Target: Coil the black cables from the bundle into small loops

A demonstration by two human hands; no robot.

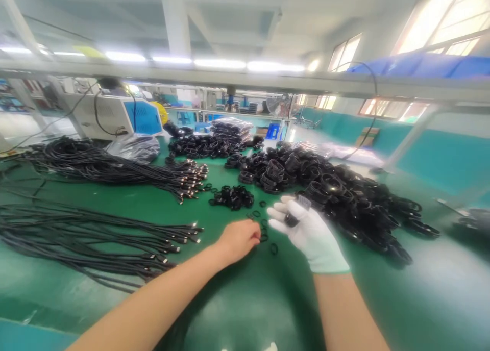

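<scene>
The bare left hand (238, 240) pinches down at small black rings (264, 223) on the green table (245, 300) — the gloved right hand (306, 231) curls around a black coiled cable (296, 210), just beside.

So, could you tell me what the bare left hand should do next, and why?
Probably pinch up one of the small black rings under its fingertips. The left hand rests closed on the green table among these loose rings, while the gloved right hand holds a dark part beside them, with the fingers apart, seemingly waiting.
</scene>
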